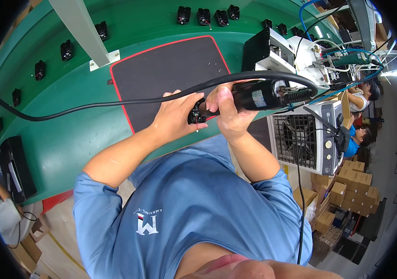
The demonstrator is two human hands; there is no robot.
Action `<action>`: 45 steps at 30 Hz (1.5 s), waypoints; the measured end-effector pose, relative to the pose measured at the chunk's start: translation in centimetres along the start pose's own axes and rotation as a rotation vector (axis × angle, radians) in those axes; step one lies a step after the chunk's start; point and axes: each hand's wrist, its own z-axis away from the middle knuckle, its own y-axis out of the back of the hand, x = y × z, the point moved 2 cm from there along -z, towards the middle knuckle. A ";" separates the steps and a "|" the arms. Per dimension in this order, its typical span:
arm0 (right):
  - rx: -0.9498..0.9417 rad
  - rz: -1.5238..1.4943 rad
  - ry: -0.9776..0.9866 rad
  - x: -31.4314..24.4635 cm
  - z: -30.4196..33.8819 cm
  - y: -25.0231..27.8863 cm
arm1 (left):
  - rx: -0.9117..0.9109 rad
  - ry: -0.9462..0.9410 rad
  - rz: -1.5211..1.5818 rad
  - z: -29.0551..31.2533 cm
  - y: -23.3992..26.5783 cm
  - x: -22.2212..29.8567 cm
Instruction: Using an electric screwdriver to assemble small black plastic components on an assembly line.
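My left hand (176,115) is closed around a small black plastic assembly (196,116), thumb and fingers on either side of it. A short thin wire with a pale end hangs from the assembly. In my right hand (233,115) is a black corded electric screwdriver (259,95), lying nearly level, its nose pointing left at the assembly. The tip is hidden, so I cannot tell whether it touches. Both hands are over the near edge of a black mat with a red border (166,69). The screwdriver's thick cable loops back leftward above my left wrist.
Several similar black assemblies (203,16) line the green surface (147,21) beyond the mat. A grey metal post (80,30) rises at back left. White-and-black equipment (277,56) with hoses stands right, above a white fan unit (300,135). A black tray (17,169) and other people are at the sides.
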 end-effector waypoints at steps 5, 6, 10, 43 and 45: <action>0.024 -0.050 0.006 -0.1 0.3 -0.6 | -0.067 0.020 -0.049 0.2 0.0 -0.2; 0.028 -0.035 -0.005 0.0 0.5 -0.6 | -0.061 0.000 -0.044 0.1 0.0 -0.2; 0.013 -0.011 -0.005 0.9 0.9 -0.7 | -0.042 -0.029 -0.036 0.1 0.1 -0.5; 0.529 -0.003 0.001 -8.9 3.6 15.9 | -0.104 0.276 -0.847 -18.2 10.2 -15.3; 0.578 -0.011 -0.012 -9.1 2.9 16.4 | -0.120 0.243 -0.847 -19.6 8.4 -15.7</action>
